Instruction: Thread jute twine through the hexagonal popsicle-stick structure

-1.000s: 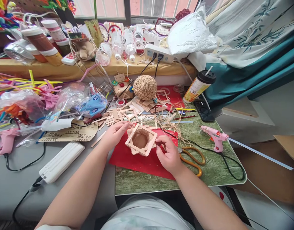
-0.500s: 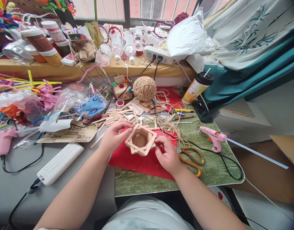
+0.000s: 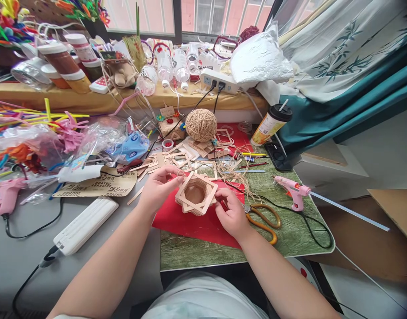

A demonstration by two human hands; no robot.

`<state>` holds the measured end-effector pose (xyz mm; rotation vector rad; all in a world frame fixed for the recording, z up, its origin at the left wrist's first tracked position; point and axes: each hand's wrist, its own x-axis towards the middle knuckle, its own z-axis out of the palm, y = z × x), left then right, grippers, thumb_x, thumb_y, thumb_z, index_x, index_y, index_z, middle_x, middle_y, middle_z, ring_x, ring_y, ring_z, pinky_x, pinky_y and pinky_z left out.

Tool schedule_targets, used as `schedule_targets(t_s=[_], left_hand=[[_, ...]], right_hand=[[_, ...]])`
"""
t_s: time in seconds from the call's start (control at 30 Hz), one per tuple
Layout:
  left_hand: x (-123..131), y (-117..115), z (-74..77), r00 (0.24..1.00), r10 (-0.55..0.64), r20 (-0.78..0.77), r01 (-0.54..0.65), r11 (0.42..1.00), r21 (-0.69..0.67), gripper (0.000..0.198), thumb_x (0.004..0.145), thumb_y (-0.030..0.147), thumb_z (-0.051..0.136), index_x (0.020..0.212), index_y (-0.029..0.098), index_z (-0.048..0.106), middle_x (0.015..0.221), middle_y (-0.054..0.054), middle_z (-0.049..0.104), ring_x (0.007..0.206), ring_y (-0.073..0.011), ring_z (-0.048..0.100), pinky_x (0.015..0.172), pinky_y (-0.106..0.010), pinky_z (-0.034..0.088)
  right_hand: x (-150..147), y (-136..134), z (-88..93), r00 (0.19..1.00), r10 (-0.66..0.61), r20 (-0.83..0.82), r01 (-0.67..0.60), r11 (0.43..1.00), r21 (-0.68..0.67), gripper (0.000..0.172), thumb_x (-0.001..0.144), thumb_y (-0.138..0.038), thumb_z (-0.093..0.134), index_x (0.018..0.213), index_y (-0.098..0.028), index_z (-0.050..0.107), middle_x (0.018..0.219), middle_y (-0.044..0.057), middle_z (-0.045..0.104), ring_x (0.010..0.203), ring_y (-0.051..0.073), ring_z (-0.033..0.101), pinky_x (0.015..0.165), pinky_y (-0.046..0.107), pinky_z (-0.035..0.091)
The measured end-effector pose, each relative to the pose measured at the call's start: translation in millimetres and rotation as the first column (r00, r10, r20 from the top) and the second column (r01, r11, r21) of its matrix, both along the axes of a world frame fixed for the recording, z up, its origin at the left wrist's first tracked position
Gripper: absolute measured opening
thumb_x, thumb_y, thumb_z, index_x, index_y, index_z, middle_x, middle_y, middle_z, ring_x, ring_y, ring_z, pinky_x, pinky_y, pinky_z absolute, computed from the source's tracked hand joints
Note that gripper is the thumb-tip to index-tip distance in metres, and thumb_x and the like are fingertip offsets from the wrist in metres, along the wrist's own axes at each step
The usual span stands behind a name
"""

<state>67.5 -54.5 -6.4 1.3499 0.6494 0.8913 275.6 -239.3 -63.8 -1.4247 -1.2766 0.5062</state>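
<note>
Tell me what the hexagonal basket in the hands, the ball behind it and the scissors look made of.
The stick basket: pale, bare wood, seemingly flat craft sticks; matte, layered strips. The twine ball: tan fibre, likely jute; rough wound strands. The scissors: orange handles look smooth, plastic or coated; blades unclear.

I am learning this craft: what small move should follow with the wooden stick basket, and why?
Perhaps lower the hexagonal basket of pale wooden sticks onto the red sheet: left hand and right hand grip its sides, so neither is free for the nearer pink glue gun.
</note>
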Motion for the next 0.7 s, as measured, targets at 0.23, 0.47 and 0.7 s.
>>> schedule_targets(t_s=[0.23,0.47,0.7], left_hand=[[-3.6,2.0,4.7,0.983,0.069,0.168,-0.041,0.985,-0.167,0.023,0.077,0.032,0.099,0.088,0.022,0.081,0.097,-0.003,0.079,0.098,-0.0152,0.073,0.091,-0.025,0.058],[-6.4,2.5,14.1,0.969,0.078,0.236,-0.008,0.960,-0.282,0.033,0.071,0.033,0.103,0.094,0.021,0.083,0.094,-0.003,0.079,0.077,-0.0099,0.073,0.073,-0.019,0.058],[-9.9,7.0,11.6,0.925,0.132,0.357,-0.058,0.976,-0.211,0.030,0.076,0.032,0.100,0.099,0.024,0.083,0.104,-0.003,0.079,0.093,-0.0109,0.075,0.075,-0.015,0.059]], right_hand=[[-1.1,-0.5,-0.9,1.000,0.002,-0.005,-0.002,1.000,-0.020,0.024,0.103,-0.020,0.062,0.124,-0.030,0.064,0.116,0.007,0.070,0.101,0.023,0.069,0.094,0.043,0.059],[-1.4,1.0,3.6,0.999,-0.001,0.036,0.002,1.000,-0.024,0.024,0.102,-0.018,0.062,0.122,-0.030,0.064,0.113,0.006,0.071,0.098,0.023,0.070,0.091,0.043,0.059],[-2.4,0.5,5.5,0.999,0.013,0.036,-0.012,0.999,-0.045,0.023,0.101,-0.018,0.062,0.121,-0.029,0.064,0.112,0.006,0.072,0.098,0.023,0.071,0.090,0.041,0.060]])
